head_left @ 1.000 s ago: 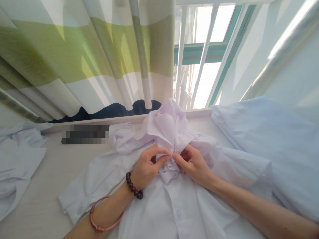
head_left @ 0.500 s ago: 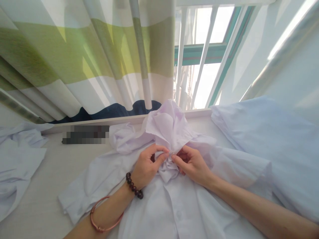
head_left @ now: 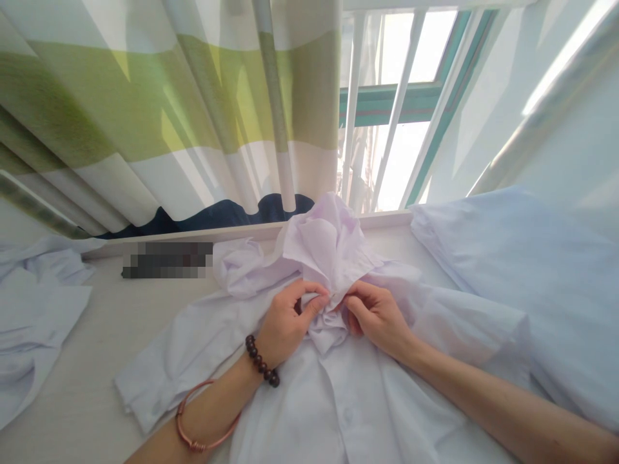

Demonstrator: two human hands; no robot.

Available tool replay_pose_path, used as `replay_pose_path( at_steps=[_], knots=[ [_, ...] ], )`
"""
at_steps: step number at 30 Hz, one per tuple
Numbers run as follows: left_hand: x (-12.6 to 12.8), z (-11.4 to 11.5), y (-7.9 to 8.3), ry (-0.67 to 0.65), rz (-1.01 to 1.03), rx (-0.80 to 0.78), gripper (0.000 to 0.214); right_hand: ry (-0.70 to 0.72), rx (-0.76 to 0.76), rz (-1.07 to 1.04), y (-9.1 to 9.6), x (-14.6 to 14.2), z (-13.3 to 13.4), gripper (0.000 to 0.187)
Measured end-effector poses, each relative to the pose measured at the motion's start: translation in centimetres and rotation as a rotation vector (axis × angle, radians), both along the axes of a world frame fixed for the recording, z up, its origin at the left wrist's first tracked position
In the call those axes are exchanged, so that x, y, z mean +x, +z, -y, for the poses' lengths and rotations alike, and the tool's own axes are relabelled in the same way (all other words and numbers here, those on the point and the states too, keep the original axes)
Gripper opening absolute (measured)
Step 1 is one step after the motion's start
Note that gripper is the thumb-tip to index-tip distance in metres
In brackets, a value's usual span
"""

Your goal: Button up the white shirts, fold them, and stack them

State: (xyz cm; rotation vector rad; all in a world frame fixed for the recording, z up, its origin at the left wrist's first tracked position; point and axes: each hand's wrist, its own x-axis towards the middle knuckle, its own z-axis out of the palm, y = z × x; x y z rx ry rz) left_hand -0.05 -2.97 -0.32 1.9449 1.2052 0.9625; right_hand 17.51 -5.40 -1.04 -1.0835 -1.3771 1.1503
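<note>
Shirt: the white shirt (head_left: 338,393) lies flat on the pale table (head_left: 82,393), its upper part bunched up in front of the window.
Left hand: the left hand (head_left: 285,322) pinches the bunched cloth between thumb and fingers.
Right hand: the right hand (head_left: 377,316) grips the same cloth, fingertips almost touching the left ones.
Wrist: a bead bracelet (head_left: 261,361) and a copper bangle (head_left: 200,419).
Around: a striped curtain (head_left: 169,109) behind, other white cloth (head_left: 33,309) far left.

- Two hands: left hand (head_left: 286,322), right hand (head_left: 377,317)
- Three white garments: centre shirt (head_left: 338,412), left garment (head_left: 29,322), right garment (head_left: 532,283)
- Two wrist bracelets: bead bracelet (head_left: 261,362), copper bangle (head_left: 193,425)
- One striped curtain (head_left: 169,109)
</note>
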Motion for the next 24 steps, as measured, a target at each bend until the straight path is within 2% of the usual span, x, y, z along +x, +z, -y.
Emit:
replay_pose_path(
  at_steps=[8,12,15,18,24],
  knots=[
    [0.18,-0.02,0.04,0.007,-0.053,-0.012,0.020,-0.032,0.099,0.113,-0.21,-0.41,0.10,0.011],
    [0.10,0.11,0.20,0.003,-0.052,-0.014,0.021,0.003,0.001,0.048,0.03,-0.35,0.09,0.006],
    [0.04,0.12,0.23,-0.008,-0.045,-0.009,0.020,0.021,-0.069,-0.019,0.11,-0.35,0.03,0.018],
    [-0.03,0.06,0.17,-0.024,-0.034,0.002,0.020,-0.001,-0.094,-0.011,0.07,-0.40,0.01,0.022],
    [-0.03,0.07,0.19,-0.044,-0.042,0.077,0.016,0.051,-0.098,-0.002,-0.02,-0.35,0.03,0.019]
  ],
)
